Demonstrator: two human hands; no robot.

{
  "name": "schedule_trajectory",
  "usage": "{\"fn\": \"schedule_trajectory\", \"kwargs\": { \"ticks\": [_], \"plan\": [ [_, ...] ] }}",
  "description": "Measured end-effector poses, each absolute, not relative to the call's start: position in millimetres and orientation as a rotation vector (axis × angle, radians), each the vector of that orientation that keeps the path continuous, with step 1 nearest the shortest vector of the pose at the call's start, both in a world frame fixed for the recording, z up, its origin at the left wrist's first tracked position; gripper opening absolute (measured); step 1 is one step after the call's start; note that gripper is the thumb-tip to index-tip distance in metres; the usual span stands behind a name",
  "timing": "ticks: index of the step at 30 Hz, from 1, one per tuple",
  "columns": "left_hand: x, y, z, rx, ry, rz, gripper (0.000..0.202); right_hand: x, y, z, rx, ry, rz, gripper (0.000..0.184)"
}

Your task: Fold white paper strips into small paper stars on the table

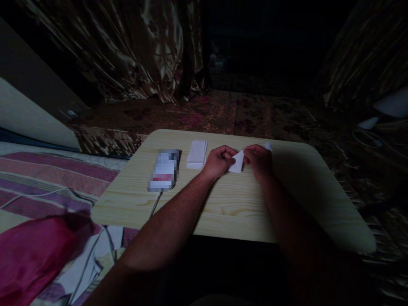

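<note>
Both hands meet over a small white folded paper (pixel 237 163) near the far middle of a light wooden table (pixel 229 204). My left hand (pixel 219 161) pinches the paper's left side with curled fingers. My right hand (pixel 259 161) grips its right side, fingers closed on it. The paper forms a triangular shape between them. A bit of white shows beyond my right hand (pixel 268 146); I cannot make out what it is.
A small stack of white paper slips (pixel 196 154) lies just left of my hands. Further left lies a phone (pixel 164 170) with a cable (pixel 156 204) running off the near edge. Striped bedding (pixel 47 178), a red cloth (pixel 35 255) and dark curtains (pixel 127 51) surround the table.
</note>
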State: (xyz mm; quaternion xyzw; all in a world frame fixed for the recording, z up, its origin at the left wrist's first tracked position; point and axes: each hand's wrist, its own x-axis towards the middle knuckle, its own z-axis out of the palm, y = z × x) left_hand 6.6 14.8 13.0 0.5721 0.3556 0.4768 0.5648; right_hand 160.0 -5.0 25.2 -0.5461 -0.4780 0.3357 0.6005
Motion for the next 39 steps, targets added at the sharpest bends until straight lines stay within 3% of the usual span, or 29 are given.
{"fn": "schedule_trajectory", "kwargs": {
  "ticks": [6,12,19,39],
  "plan": [
    [7.6,14.9,10.7,1.347,0.836,1.106,0.022,159.8,-7.2,28.0,-1.286,-1.145,0.728,0.009],
    [7.5,16.6,11.3,1.293,0.853,1.177,0.023,159.0,-5.1,25.1,-1.309,-1.138,0.854,0.018],
    [7.7,15.5,14.6,1.317,0.885,1.231,0.021,157.8,-6.2,24.7,-1.291,-1.175,0.874,0.008],
    [7.8,16.4,15.1,1.319,0.965,1.315,0.020,152.5,-6.4,21.7,-1.259,-1.140,0.934,0.008]
  ]
}}
